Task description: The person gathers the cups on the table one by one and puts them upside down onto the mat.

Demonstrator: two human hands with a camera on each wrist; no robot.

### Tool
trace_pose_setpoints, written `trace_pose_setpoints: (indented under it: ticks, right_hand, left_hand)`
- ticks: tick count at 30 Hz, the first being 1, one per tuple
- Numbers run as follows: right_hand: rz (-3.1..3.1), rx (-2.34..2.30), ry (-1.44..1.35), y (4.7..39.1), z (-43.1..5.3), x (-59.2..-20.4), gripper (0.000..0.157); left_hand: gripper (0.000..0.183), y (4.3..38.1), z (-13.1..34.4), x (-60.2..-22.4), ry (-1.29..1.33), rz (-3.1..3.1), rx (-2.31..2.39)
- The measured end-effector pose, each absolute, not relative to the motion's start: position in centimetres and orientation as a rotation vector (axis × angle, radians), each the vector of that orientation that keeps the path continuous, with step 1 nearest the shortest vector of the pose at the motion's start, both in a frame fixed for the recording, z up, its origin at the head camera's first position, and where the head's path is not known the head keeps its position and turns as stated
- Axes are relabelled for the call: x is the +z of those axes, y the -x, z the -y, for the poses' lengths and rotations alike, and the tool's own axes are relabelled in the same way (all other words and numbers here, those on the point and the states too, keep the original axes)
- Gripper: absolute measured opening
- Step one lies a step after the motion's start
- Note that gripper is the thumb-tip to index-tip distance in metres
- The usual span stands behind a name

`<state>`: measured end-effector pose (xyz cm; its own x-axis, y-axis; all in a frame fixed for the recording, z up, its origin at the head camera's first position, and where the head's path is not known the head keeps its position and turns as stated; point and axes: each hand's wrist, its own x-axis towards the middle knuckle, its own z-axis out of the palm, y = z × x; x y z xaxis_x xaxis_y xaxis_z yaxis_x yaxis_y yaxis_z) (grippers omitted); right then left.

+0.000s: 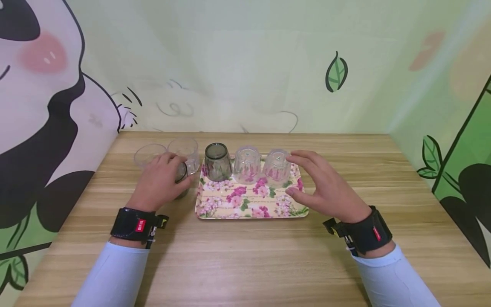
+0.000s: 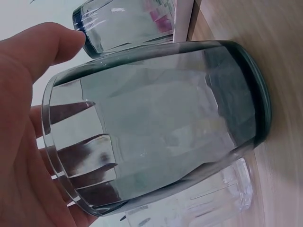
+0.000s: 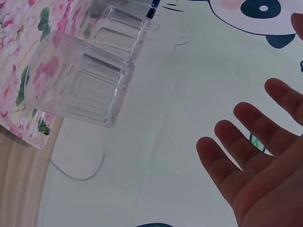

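My left hand (image 1: pixel 159 181) is around the top of a smoky grey glass (image 2: pixel 161 123) standing mouth up on the table. In the left wrist view the thumb shows a gap to the rim, while the fingers lie behind it, partly hidden. Open-fingered, my right hand (image 1: pixel 326 187) is beside the rightmost clear glass (image 1: pixel 277 166); in the right wrist view its spread fingers (image 3: pixel 222 156) stand apart from that glass. A second clear glass (image 1: pixel 247 165) and another smoky grey glass (image 1: pixel 218 162) are upside down in a row on the floral tray (image 1: pixel 245 211).
Two clear glasses stand mouth up behind my left hand, one at the far left (image 1: pixel 147 150) and one nearer the tray (image 1: pixel 188 149). The wooden table (image 1: pixel 245 260) meets a printed backdrop (image 1: pixel 245 76) at its rear edge.
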<state>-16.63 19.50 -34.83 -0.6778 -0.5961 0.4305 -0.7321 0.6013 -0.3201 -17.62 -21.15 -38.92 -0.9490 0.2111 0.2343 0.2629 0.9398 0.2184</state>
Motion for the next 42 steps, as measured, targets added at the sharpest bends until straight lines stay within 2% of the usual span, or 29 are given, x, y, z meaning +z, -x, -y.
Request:
trace_pose_setpoints:
  ticks: [20,33,42]
  right_hand:
    - [2.546,0.690,-1.091,16.64,-19.45,-34.87,0.071]
    - [2.546,0.691,-1.091,16.61,-19.46,-34.67,0.071]
    - [2.533,0.695,-1.101,16.50,-19.47,-34.58,0.071]
  left_hand:
    - [0.058,17.47,21.46,-38.71,0.342,2.931,-0.275]
    - [0.068,17.58,21.51,-38.79,0.298,3.054,-0.298]
    - [0.059,17.59,21.61,-39.01,0.339,2.992,-0.343]
